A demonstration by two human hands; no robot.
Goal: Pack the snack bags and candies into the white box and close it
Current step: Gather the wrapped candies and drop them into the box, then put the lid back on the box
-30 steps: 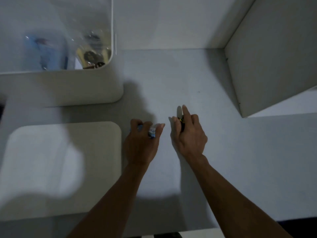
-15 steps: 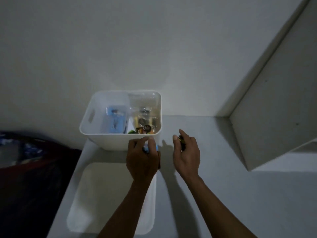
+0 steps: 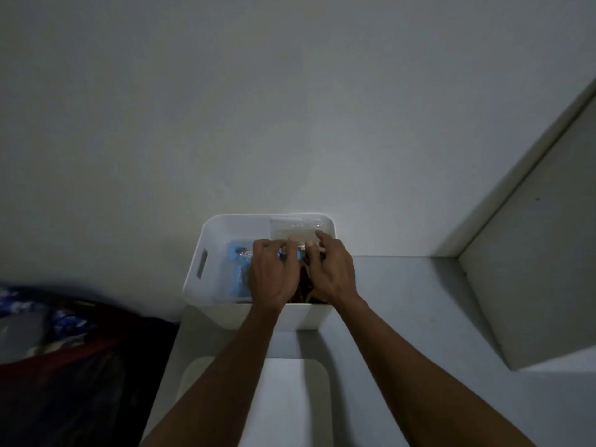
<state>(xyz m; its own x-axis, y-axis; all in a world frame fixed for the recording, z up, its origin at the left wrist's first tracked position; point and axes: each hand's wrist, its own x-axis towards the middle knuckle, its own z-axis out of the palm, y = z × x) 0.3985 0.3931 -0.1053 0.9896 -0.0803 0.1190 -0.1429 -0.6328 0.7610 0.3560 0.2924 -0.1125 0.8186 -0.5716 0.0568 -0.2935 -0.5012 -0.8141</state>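
The white box (image 3: 206, 285) stands open at the bench's (image 3: 403, 317) far left corner against the wall, with a blue snack bag (image 3: 237, 256) and a clear bag (image 3: 290, 229) inside. Both hands reach into it side by side: the left hand (image 3: 271, 275) and right hand (image 3: 329, 272) have curled fingers, but whether they grip candies I cannot tell. The white lid (image 3: 290, 398) lies flat on the bench near its front edge.

Your two hands fill the white box (image 3: 206, 272) mouth's right half; its left half is open, lid (image 3: 290, 395) lying below.
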